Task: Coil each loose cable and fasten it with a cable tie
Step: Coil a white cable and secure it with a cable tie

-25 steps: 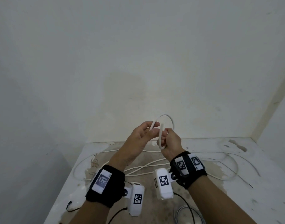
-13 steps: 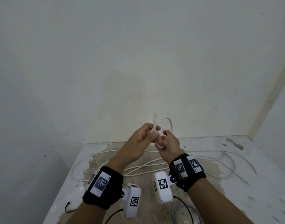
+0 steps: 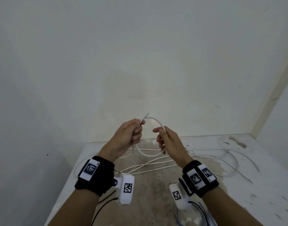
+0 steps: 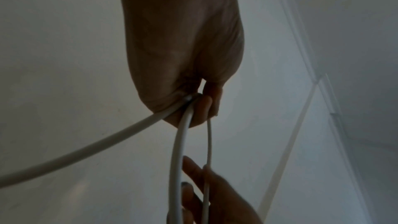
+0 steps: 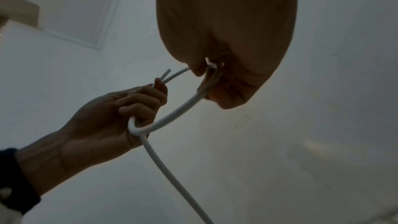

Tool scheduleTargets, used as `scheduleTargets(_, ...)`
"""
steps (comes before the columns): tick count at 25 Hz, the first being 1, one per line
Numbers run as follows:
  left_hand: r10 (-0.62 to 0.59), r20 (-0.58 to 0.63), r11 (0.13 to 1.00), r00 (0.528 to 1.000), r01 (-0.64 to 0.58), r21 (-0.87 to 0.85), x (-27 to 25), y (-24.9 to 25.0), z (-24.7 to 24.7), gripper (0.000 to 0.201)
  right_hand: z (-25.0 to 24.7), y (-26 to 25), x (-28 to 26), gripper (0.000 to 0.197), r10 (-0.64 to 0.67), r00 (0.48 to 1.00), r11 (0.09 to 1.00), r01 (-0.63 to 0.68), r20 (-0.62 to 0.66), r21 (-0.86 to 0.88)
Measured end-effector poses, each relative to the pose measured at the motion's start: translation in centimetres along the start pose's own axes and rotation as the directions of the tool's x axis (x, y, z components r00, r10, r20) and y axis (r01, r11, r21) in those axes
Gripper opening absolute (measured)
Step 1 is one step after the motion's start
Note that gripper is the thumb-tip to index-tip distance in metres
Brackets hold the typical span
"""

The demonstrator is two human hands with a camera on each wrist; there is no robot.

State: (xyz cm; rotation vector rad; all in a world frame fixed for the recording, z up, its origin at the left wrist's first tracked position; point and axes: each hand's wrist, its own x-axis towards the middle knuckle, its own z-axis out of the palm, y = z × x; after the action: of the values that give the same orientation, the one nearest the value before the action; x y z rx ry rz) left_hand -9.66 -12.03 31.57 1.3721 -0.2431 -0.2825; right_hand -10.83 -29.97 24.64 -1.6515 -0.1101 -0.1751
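A white cable [image 3: 154,120] forms one loop held up in the air between my hands. My left hand [image 3: 131,132] grips the cable's cut end, which sticks up past the fingers, together with the strand that drops to the table. My right hand [image 3: 166,137] holds the loop's right side, its fingers curled round the cable [image 5: 193,101]. In the left wrist view the cable [image 4: 181,142] runs out of my left fist [image 4: 193,108] toward my right hand [image 4: 206,193]. The right wrist view shows my left hand [image 5: 137,101] closed on the loop.
The rest of the white cable [image 3: 205,156] lies in long loose strands across the stained white table [image 3: 262,185]. A bluish-white coil [image 3: 203,217] sits at the near edge. A thin black wire [image 3: 107,199] trails at the near left. Walls close in behind and right.
My hands, pressed together around a small tight loop, have moved apart. The loop is now wider and the cable's end points up out of my left hand.
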Motion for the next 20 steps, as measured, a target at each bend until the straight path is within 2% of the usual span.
scheduleTargets(1, -0.006, -0.002, 0.999, 1.0, 0.006, -0.033, 0.1, 0.5, 0.0, 0.023, -0.1, -0.2, 0.1, 0.042, 0.055, 0.997, 0.988, -0.061, 0.045, 0.145)
scheduleTargets(3, -0.008, 0.011, 0.99, 1.0, 0.009, -0.143, 0.7, 2.1, 0.3, 0.023, 0.3, -0.6, 0.6, 0.055, 0.131, 0.98, 0.874, -0.186, 0.152, 0.449)
scheduleTargets(4, -0.004, 0.029, 0.981, 1.0, 0.01, -0.194, 1.0, 3.2, 0.7, 0.023, 0.9, -0.7, 0.8, 0.055, 0.131, 0.972, 0.83, -0.215, 0.195, 0.515)
scheduleTargets(5, 0.006, 0.053, 0.975, 0.999, 0.006, -0.222, 1.3, 4.3, 1.1, 0.024, 1.9, -0.7, 1.0, 0.052, 0.111, 0.965, 0.835, -0.22, 0.238, 0.504)
scheduleTargets(6, 0.021, 0.071, 0.975, 0.997, -0.005, -0.223, 1.6, 5.4, 1.5, 0.024, 3.1, -0.8, 0.9, 0.049, 0.075, 0.952, 0.887, -0.199, 0.295, 0.417)
scheduleTargets(8, 0.057, 0.065, 0.99, 0.996, -0.048, -0.133, 1.8, 7.4, 1.6, 0.024, 5.3, -1.3, 0.4, 0.031, -0.001, 0.898, 0.992, -0.055, 0.441, 0.114)
scheduleTargets(9, 0.071, 0.038, 0.996, 0.997, -0.069, -0.054, 1.8, 8.1, 1.2, 0.024, 5.7, -1.4, 0.2, 0.022, -0.019, 0.863, 0.999, 0.031, 0.505, -0.014)
scheduleTargets(11, 0.103, -0.047, 0.99, 0.994, -0.098, 0.099, 1.6, 9.4, -0.9, 0.024, 4.5, -0.9, 0.4, 0.029, -0.012, 0.844, 0.978, 0.122, 0.536, -0.171)
scheduleTargets(13, 0.152, -0.159, 0.979, 0.975, -0.127, 0.156, 1.2, 10.5, -4.1, 0.025, 1.7, 0.6, 1.2, 0.035, 0.05, 0.867, 0.941, 0.126, 0.496, -0.315)
scheduleTargets(15, 0.195, -0.272, 0.97, 0.943, -0.144, 0.195, 0.5, 11.2, -7.3, 0.026, -1.6, 2.2, 2.2, 0.036, 0.123, 0.902, 0.904, 0.071, 0.415, -0.423)
scheduleTargets(17, 0.242, -0.357, 0.943, 0.902, -0.133, 0.304, 0.0, 11.1, -9.9, 0.026, -4.0, 3.2, 3.2, 0.037, 0.173, 0.932, 0.892, -0.012, 0.319, -0.451)
scheduleTargets(20, 0.283, -0.415, 0.88, 0.865, -0.061, 0.472, 0.0, 9.3, -12.1, 0.028, -6.5, 2.7, 4.8, 0.035, 0.275, 0.94, 0.858, -0.145, 0.201, -0.493)
